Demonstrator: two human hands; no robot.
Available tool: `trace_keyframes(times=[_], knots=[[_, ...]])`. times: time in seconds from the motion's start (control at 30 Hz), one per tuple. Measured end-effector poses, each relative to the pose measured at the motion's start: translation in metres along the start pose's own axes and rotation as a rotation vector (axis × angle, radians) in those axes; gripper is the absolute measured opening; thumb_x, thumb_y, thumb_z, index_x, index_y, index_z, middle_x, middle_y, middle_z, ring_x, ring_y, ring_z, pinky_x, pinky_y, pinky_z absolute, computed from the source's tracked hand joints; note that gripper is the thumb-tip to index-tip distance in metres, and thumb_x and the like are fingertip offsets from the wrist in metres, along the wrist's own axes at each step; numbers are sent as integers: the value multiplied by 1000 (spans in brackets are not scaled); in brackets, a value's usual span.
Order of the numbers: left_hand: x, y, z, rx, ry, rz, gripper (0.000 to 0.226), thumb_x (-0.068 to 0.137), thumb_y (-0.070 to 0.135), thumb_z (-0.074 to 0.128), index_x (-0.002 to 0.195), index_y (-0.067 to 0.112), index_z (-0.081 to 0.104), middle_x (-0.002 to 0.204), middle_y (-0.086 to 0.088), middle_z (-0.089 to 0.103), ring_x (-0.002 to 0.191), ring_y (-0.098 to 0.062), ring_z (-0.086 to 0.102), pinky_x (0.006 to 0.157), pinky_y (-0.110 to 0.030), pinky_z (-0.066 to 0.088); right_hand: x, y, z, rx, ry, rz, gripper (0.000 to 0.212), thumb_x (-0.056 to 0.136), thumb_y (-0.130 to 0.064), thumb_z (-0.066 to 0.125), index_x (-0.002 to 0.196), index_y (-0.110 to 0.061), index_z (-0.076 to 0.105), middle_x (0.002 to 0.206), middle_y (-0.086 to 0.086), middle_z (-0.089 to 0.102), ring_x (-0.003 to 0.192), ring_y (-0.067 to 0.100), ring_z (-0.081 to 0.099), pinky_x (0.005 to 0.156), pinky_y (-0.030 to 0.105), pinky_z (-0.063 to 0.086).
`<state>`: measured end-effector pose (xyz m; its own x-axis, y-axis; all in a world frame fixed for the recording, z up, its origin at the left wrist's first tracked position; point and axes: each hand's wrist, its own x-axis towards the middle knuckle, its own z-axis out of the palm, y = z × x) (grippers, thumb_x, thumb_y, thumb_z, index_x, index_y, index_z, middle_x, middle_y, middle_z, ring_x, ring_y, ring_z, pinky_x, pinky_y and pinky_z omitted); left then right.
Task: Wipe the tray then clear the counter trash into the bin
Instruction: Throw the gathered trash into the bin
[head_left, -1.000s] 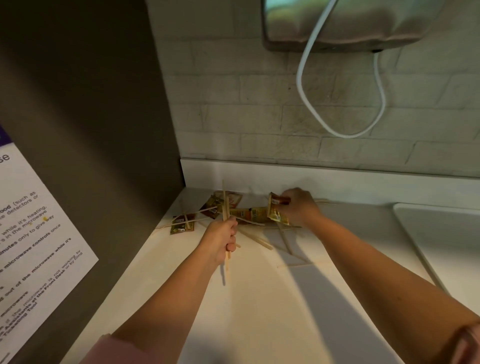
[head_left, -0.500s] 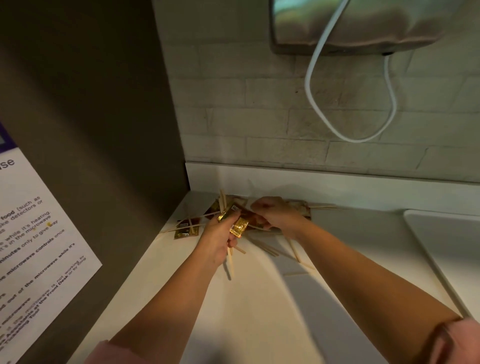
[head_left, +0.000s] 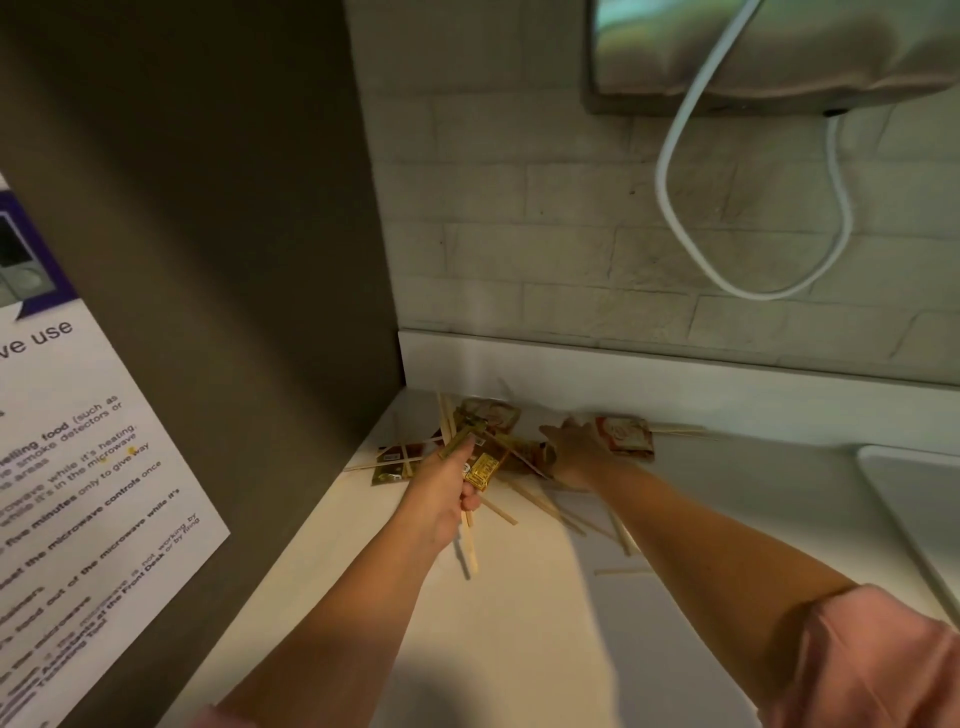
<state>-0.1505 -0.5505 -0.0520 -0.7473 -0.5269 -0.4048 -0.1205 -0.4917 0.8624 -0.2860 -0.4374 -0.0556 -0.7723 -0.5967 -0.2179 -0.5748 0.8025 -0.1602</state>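
Trash (head_left: 395, 462), sachets (head_left: 488, 413) and sticks (head_left: 543, 503), lies in the back-left corner of the counter (head_left: 519, 623). Left hand (head_left: 441, 493) grips a bundle of both; right hand (head_left: 576, 447) covers a red sachet (head_left: 626, 436), hold unclear. The slim sticks could slip from the full left fist and scatter.

Packets (head_left: 626, 435) and sticks (head_left: 540, 501) on counter (head_left: 519, 623) corner

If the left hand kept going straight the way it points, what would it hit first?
Probably the brown packet lying by the back corner, just ahead of the left hand, which grips sticks and gold packets. Behind that stands the wall. Depth is hard to judge from one view.
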Motion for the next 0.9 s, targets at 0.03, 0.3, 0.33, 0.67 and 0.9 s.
trace_keyframes(times=[0.03,0.3,0.33,0.67,0.9], knots=[[-1,0,0,-5,0,0,37,95,23,52,127,7,44,83,-11,54,38,-5,35,31,-15,28,-1,0,0,11,-19,21,58,95,-28,47,148,-20,25,152,14,24,140,35,21,114,43,25],[-27,0,11,-12,-13,-2,8,96,17,49,101,10,50,81,-10,51,50,-9,35,35,-15,31,-28,3,-18,207,-27,23,12,89,-19,58,96,-8,58,86,4,60,83,19,57,56,21,41],[-30,0,12,-10,-19,-5,6,96,17,49,96,11,50,80,-9,51,51,-9,36,35,-16,31,-33,3,-22,233,-12,10,8,90,-15,55,84,-10,55,77,1,54,80,19,54,51,20,36],[-70,-1,40,29,-67,25,19,100,17,42,113,5,48,75,-6,48,51,-9,34,37,-15,30,-100,-10,-46,608,181,-57,27,92,-4,43,116,-7,55,111,14,62,98,26,58,68,25,41],[-87,-24,60,180,-33,141,16,100,17,40,112,10,49,70,-3,45,52,-8,35,39,-15,33,-143,-2,-33,1167,63,45,19,96,-7,43,104,-7,60,99,19,68,84,27,65,71,32,52]])
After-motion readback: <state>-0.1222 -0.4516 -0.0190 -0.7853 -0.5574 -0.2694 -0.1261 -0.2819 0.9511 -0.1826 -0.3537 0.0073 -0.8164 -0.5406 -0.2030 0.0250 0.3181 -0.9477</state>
